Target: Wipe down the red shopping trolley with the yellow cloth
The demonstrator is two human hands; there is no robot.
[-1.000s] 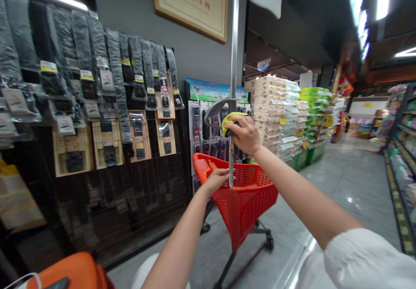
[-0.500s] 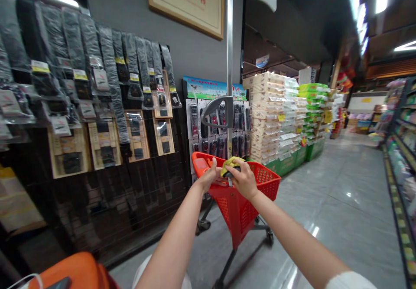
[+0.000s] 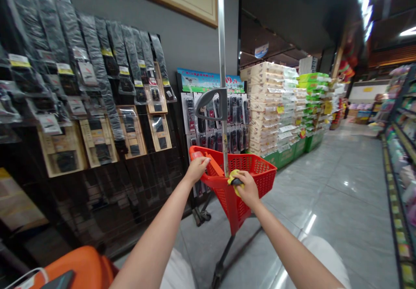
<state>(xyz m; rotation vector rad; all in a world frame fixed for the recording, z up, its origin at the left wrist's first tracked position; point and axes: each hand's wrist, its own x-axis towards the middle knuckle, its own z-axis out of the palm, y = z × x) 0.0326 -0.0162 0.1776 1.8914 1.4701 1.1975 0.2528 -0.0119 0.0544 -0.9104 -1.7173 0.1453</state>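
Observation:
A red plastic shopping cart (image 3: 234,209) with a perforated basket stands in front of me. My left hand (image 3: 196,170) is closed on its near left rim, thumb over the top. My right hand (image 3: 249,189) grips a yellow cloth (image 3: 233,176) with a dark patch or piece in it, at the near corner of the basket. Whether the cloth touches the rim I cannot tell. From the cart rises a metal pole (image 3: 222,46) with a grey loop handle (image 3: 211,105).
Belts in plastic sleeves (image 3: 87,50) hang on the left wall above boxed goods. An orange stool (image 3: 78,265) with a phone on it is at bottom left. Stacked cartons (image 3: 264,107) line the back; shelves (image 3: 406,150) run along the right. Grey tiled floor (image 3: 341,211) lies between.
My left hand has moved left, away from the cloth and onto the cart's rim. My right hand, still holding the cloth, has moved slightly right and down. The view has shifted a little.

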